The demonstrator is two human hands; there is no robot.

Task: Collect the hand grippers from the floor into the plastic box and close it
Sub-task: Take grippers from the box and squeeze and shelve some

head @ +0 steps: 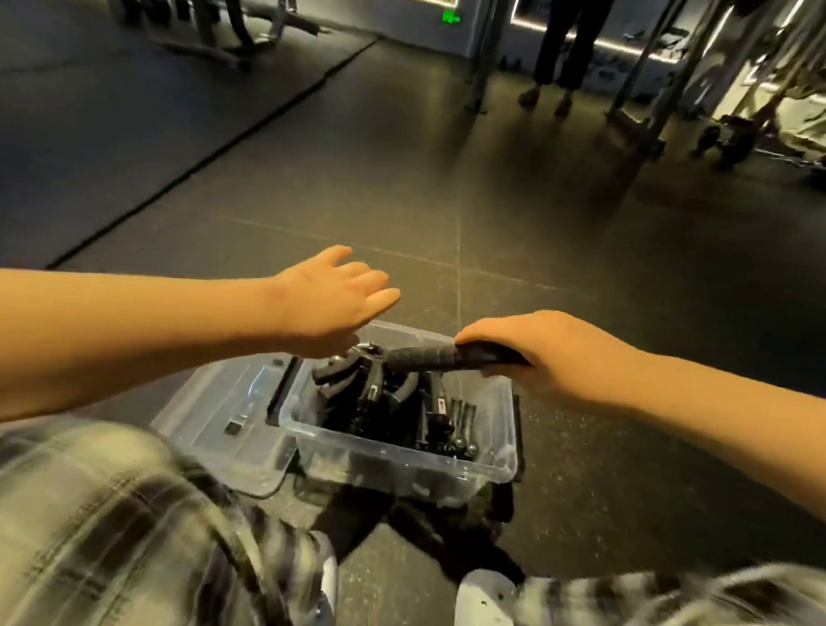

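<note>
Above plaid knees (104,512), right hand (543,353) grasps a hand gripper (423,356) pointing crosswise leftward; left hand (325,298) released.

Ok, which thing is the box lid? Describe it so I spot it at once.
On the dark floor, in front of the person's knees, stands a clear box full of black grippers. The lid lies flat just left of it. It is a clear, shallow panel, while the box is deep and full.
</note>
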